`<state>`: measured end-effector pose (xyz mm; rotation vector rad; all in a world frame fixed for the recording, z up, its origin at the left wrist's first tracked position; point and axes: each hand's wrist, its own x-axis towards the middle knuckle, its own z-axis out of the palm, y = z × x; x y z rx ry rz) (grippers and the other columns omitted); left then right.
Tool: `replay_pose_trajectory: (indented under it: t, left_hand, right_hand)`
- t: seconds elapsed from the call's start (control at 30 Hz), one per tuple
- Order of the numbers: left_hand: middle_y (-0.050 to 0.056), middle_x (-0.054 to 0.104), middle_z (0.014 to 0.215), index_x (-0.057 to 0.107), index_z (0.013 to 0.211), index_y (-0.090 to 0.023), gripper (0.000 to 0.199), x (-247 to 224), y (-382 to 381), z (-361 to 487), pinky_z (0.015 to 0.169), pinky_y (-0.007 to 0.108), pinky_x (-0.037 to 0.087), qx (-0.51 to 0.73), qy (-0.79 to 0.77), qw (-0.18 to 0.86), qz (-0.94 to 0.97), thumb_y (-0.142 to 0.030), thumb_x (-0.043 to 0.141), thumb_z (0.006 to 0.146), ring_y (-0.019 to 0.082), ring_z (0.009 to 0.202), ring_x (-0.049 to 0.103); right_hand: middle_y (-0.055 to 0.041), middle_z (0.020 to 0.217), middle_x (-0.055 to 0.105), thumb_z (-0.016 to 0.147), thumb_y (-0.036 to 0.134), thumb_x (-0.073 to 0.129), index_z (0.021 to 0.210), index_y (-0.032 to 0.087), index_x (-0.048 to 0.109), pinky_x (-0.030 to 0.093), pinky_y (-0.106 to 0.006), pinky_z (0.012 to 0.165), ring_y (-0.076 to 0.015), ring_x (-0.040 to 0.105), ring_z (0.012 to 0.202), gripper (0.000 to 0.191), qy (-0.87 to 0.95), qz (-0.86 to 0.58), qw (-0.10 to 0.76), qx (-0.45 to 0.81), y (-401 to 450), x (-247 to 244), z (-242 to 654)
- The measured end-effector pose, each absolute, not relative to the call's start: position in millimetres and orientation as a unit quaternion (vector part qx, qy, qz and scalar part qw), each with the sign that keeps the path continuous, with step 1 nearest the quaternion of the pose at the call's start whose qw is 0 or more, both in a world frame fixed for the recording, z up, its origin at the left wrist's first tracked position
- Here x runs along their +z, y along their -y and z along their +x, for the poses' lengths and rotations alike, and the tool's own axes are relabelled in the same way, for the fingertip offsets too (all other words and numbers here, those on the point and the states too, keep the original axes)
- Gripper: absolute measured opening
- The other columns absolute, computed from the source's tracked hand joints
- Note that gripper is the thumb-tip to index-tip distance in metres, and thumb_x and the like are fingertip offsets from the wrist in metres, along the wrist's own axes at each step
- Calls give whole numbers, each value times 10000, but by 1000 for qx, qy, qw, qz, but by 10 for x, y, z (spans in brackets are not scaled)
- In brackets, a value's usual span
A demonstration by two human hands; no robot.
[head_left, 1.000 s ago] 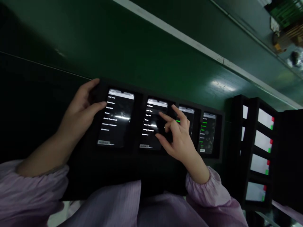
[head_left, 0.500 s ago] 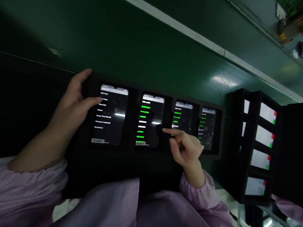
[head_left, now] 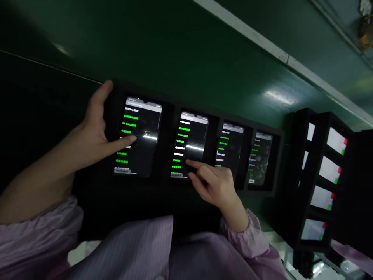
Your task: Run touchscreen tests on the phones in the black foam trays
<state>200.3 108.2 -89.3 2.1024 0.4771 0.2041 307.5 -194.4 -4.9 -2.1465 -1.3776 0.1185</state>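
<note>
A long black tray (head_left: 168, 136) lies in front of me, with smartphones in a row in its compartments. My left hand (head_left: 90, 138) is spread at the tray's left end, its thumb stretched over the leftmost phone (head_left: 144, 155) and a finger by the upper corner. That phone's lit screen lists green and white lines of text. Over the second phone (head_left: 194, 132), which shows a similar list, my right hand (head_left: 217, 182) points with its index finger; the fingertip is at the screen, thumb apart, nothing held. Further right sit a third phone (head_left: 233, 146) and a fourth phone (head_left: 264, 155).
To the right stand black trays (head_left: 314, 171) holding several devices with white screens and red and green corner marks. The green tabletop (head_left: 163, 58) stretches behind the phone tray, with a pale metal strip (head_left: 247, 29) running across it.
The leftmost phone's screen has switched from a menu to the green and white list. My left thumb has moved down over that screen; my right hand has moved left onto the second phone.
</note>
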Motion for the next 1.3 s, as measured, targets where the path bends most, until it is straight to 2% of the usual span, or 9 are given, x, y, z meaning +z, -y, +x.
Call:
replay_pose_trajectory:
  t: [0.13,0.23,0.47,0.6,0.83,0.97,1.07,1.17,1.3]
  left_hand:
    - [169,65,1704,115,1583,-130,1581,-869,-1124,2154,1314,679,44,70,-249,462,848,-1015,667,396,442,1602,72]
    - [158,80,1710,129,1580,-156,1545,-842,-1156,2221,1328,672,54,34,-265,468,842,-1003,685,412,432,1605,93]
    - [128,174,1702,70,1581,-247,1281,-895,-1217,2059,1307,704,156,73,-188,515,833,-891,679,655,388,1605,164]
    - [119,125,1715,90,1581,-235,1299,-923,-1261,1989,1300,716,78,70,-170,531,827,-876,712,639,413,1614,75]
    - [110,157,1721,97,1594,-254,1196,-755,-1169,1995,1313,664,159,45,-188,551,812,-830,681,723,348,1607,187]
    - [109,-12,1742,-26,1593,-279,1300,-709,-1192,1979,1266,683,262,-2,-165,546,821,-853,698,677,390,1614,117]
    - [147,-43,1729,-151,1573,-287,1393,-682,-1217,1965,1211,723,329,-77,-142,528,833,-874,701,641,429,1586,192]
    - [176,67,1710,-162,1578,-260,1398,-721,-1226,1923,1223,759,270,-93,-124,479,864,-902,658,646,429,1574,216]
    - [155,65,1714,-3,1615,-216,1415,-943,-1289,1818,1266,733,194,30,-104,402,909,-969,613,588,451,1577,166]
  right_hand:
    - [-68,1126,818,1070,249,495,767,215,515,443,-216,438,-46,609,472,305,456,-849,266,27,1874,-66,3056]
    - [-81,1179,802,1076,253,478,792,213,531,446,-215,442,-46,595,466,292,438,-861,257,3,1844,-71,3034]
    - [-47,1100,825,1067,220,471,709,222,504,442,-219,435,-47,591,460,360,481,-828,289,-15,1882,-53,3010]
    - [-39,1072,831,1058,213,490,706,216,537,467,-211,463,-49,607,473,355,501,-813,297,14,1888,-66,3015]
    - [-51,1070,830,1062,207,483,706,213,521,455,-212,450,-46,593,457,359,501,-815,289,7,1886,-87,3033]
    - [-49,1055,833,1066,214,477,714,212,517,457,-201,454,-46,610,473,354,506,-810,296,-2,1870,-98,3037]
    - [-39,1046,835,1081,238,452,710,216,495,443,-207,443,-41,590,460,375,503,-810,301,-17,1879,-71,3043]
    - [-15,1016,838,1078,248,467,686,221,473,430,-234,433,-47,541,426,393,460,-830,309,-58,1966,-19,3078]
    - [-2,892,832,1056,248,493,638,218,513,415,-266,440,-80,571,451,419,338,-858,358,-149,2224,20,3176]
